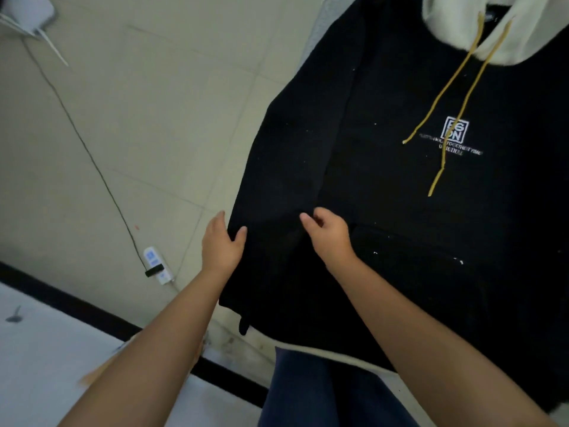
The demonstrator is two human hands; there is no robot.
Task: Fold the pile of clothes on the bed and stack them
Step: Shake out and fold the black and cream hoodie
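Pinching the sleeve (277,186) of the soft, floppy black hoodie (385,211), the left hand (223,241) is gripping its outer edge while the right hand (328,232) is nipping the inner fold.

A big black hoodie (385,180) fills the right of the frame. The left hand (223,241) pinches its left edge. The right hand (329,234) grips the cloth just beside it. 2 yellow strings (455,100) hang down at the upper right.
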